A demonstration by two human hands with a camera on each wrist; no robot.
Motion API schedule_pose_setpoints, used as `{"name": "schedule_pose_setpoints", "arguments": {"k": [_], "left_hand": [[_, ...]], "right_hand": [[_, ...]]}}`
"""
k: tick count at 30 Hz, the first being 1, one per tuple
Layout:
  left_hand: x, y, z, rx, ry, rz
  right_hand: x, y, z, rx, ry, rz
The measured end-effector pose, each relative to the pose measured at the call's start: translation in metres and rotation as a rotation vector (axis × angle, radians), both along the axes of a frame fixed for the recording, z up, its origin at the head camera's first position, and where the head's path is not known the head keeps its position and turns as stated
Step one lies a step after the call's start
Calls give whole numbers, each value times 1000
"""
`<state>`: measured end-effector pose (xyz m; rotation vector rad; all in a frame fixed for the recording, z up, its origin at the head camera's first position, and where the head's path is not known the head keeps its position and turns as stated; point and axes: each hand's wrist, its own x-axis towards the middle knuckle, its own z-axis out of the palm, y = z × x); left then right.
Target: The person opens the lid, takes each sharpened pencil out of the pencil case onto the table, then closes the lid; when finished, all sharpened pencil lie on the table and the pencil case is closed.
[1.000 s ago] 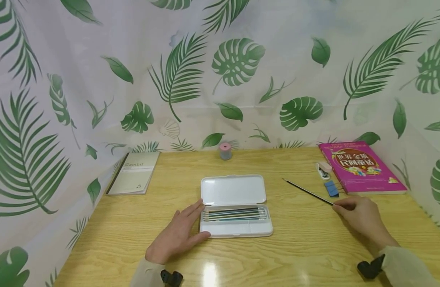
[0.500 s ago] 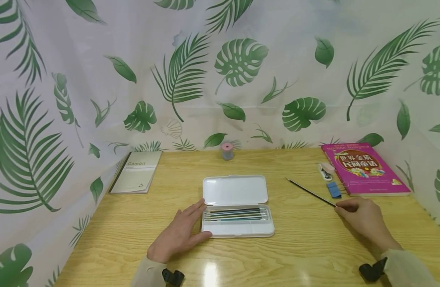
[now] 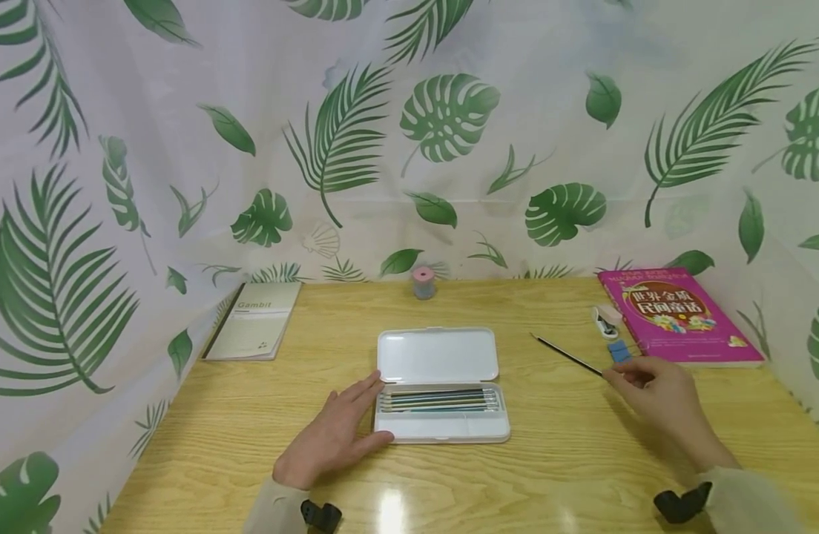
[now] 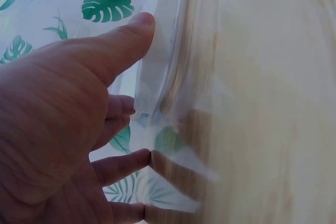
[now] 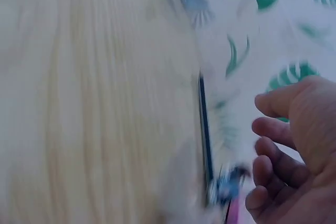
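Note:
A white pencil case (image 3: 423,429) lies with its lid folded back, and several pencils (image 3: 439,400) rest in its rear compartment. My left hand (image 3: 332,437) steadies its left end: straight fingers along the side, thumb at the front edge. In the left wrist view the thumb touches the case wall (image 4: 160,51). To the right, a dark pencil (image 3: 567,354) lies slantwise on the table. My right hand (image 3: 659,400) is over its near end, which is hidden in the head view. The right wrist view has the fingers (image 5: 275,103) loosely bent, apart from the pencil (image 5: 205,129).
A blue binder clip (image 3: 619,351), partly covered by the right hand, and a small stapler (image 3: 606,322) lie beside a magenta book (image 3: 683,337). At the back stands a pink-topped little container (image 3: 423,283). A notebook (image 3: 252,326) lies at the left. Leaf-patterned cloth (image 3: 449,178) hangs behind the table.
My right hand has let go of the pencil and moved slightly left and up, now covering its near end and part of the binder clip. The left hand keeps its place.

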<state>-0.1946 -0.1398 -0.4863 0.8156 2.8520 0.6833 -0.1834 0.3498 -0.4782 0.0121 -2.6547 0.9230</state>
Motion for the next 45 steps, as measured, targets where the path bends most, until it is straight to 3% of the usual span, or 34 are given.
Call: {"name": "schedule_pose_setpoints", "arguments": {"k": [9, 14, 27, 36, 45], "left_hand": [[-1, 2, -2, -12, 6, -14], [-1, 2, -2, -8, 9, -10], [1, 1, 0, 16, 1, -5], [1, 2, -1, 22, 11, -10], [1, 2, -1, 13, 11, -5]], "right_hand": [[-3, -78, 11, 75, 71, 370], [-6, -113, 9, 138, 117, 503], [-15, -148, -10, 337, 199, 577], [-15, -151, -6, 397, 198, 573], [-12, -149, -3, 356, 156, 596]]}}
